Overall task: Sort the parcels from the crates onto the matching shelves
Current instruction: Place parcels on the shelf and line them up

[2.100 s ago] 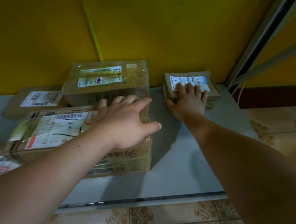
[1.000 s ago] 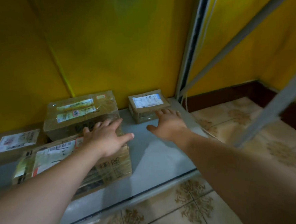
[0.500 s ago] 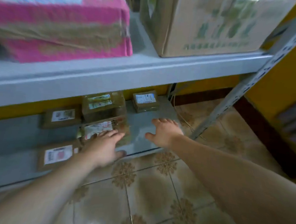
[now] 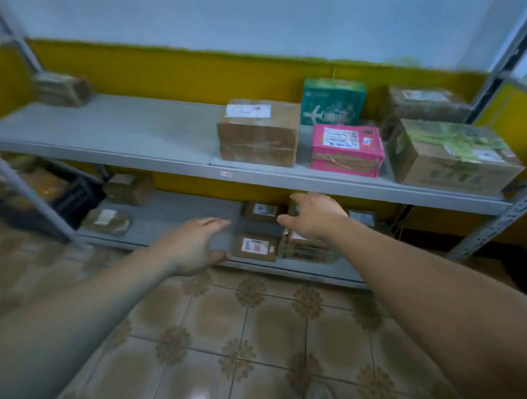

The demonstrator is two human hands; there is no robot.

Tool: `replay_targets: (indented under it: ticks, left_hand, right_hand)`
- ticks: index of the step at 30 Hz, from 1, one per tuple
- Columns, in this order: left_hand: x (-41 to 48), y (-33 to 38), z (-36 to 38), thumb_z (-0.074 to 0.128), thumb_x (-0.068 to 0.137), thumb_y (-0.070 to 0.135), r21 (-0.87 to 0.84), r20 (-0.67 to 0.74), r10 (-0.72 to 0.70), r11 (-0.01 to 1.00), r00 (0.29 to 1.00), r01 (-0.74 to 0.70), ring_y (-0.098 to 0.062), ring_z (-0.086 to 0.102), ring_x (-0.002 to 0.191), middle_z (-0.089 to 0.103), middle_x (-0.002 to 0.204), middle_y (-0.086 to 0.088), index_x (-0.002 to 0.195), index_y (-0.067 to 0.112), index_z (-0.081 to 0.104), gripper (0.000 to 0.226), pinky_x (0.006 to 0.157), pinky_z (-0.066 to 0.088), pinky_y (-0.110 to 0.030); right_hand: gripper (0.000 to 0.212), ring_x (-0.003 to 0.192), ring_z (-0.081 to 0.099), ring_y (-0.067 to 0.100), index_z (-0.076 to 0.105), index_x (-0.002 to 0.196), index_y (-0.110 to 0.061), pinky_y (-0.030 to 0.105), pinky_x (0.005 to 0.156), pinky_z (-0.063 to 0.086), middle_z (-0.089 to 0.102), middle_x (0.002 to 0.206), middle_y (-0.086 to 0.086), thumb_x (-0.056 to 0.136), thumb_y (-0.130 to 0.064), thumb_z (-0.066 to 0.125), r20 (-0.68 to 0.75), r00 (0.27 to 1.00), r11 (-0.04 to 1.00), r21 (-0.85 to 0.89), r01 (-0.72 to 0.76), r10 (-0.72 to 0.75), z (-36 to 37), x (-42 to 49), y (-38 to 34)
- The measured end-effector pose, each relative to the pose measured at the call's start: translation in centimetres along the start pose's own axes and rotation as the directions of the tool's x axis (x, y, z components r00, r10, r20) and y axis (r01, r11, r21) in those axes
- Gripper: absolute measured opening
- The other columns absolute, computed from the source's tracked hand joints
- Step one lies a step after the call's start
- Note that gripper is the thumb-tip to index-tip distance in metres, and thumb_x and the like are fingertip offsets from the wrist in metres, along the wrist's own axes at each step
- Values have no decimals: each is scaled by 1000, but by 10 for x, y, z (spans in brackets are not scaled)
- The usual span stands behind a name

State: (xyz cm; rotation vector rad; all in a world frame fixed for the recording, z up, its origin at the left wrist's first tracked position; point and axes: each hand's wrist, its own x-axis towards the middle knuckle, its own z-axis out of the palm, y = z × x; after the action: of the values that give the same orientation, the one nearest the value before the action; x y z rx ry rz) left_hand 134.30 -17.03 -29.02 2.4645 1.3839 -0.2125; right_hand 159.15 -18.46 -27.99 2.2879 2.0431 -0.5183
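Two bare hands out in front of the grey rack, both spread wide, holding nothing: left hand (image 4: 196,246) before the lower shelf (image 4: 175,212), right hand (image 4: 315,216) higher, over small brown parcels (image 4: 254,246). On the upper shelf (image 4: 121,129): brown box (image 4: 258,134), pink box (image 4: 347,150), green box (image 4: 333,101).

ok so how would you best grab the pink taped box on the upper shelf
Probably with both hands on the left and right side faces of the pink taped cardboard box, coming from the open front of the grey metal upper shelf: it sits upright and wide, with boxes close on both sides.
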Motion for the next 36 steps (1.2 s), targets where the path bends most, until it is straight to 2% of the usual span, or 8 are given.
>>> replay_targets:
  ticks: [4, 9, 17, 21, 23, 31, 36]
  left_hand:
    - [-100, -65, -55, 54, 94, 49, -51, -103, -138, 990, 985, 134, -15, 25, 144, 22, 159, 8, 153, 30, 20, 71, 113, 27, -30]
    - [-170, -121, -106, 56, 94, 48, -119, -195, -258, 964, 946, 238, -13, 32, 140, 27, 156, 12, 152, 32, 24, 68, 107, 32, -28]
    - [-159, -202, -156, 57, 94, 47, -160, -260, -398, 916, 880, 367, -14, 31, 141, 26, 158, 7, 152, 32, 24, 69, 110, 31, -31]
    - [-146, -252, -175, 57, 92, 49, -195, -275, -486, 873, 830, 447, -15, 39, 136, 31, 156, 7, 151, 33, 26, 69, 108, 36, -32]
    - [-145, -278, -182, 57, 92, 50, -200, -268, -528, 849, 806, 490, -15, 36, 137, 31, 155, 8, 152, 34, 26, 69, 109, 34, -32]
    - [-161, -403, -187, 59, 92, 46, -260, -265, -643, 765, 718, 589, -16, 37, 137, 33, 155, 6, 151, 35, 25, 69, 110, 34, -33]
    - [-180, -513, -186, 60, 91, 45, -301, -266, -685, 727, 678, 617, -16, 32, 141, 34, 155, 5, 150, 29, 30, 69, 114, 31, -34]
  right_hand:
    - [74, 140, 40, 31, 30, 155, -26, 41, 111, 36, 39, 157, 5, 94, -66, 46, -78, 982, 985, -57, 165, -170, -47, -14, -120]
    - [74, 142, 38, 29, 29, 155, -25, 42, 110, 38, 35, 159, 4, 95, -65, 44, -158, 913, 924, -138, 356, -375, -96, -11, -242]
    - [73, 142, 38, 29, 29, 155, -26, 43, 111, 39, 36, 159, 5, 95, -65, 44, -181, 824, 840, -207, 501, -536, -145, 60, -362]
    - [72, 139, 41, 28, 35, 153, -25, 42, 108, 41, 39, 157, 5, 94, -65, 45, -166, 794, 809, -186, 557, -585, -155, 113, -412]
    - [71, 138, 42, 28, 36, 153, -25, 41, 107, 42, 39, 157, 5, 94, -64, 46, -151, 776, 790, -174, 589, -612, -157, 136, -439]
    - [75, 144, 36, 27, 30, 155, -24, 44, 113, 36, 33, 160, 3, 94, -65, 46, -77, 684, 687, -156, 710, -725, -129, 201, -585]
    - [76, 144, 36, 28, 28, 156, -21, 45, 113, 37, 33, 160, 6, 95, -64, 46, -34, 647, 643, -169, 747, -762, -91, 243, -697]
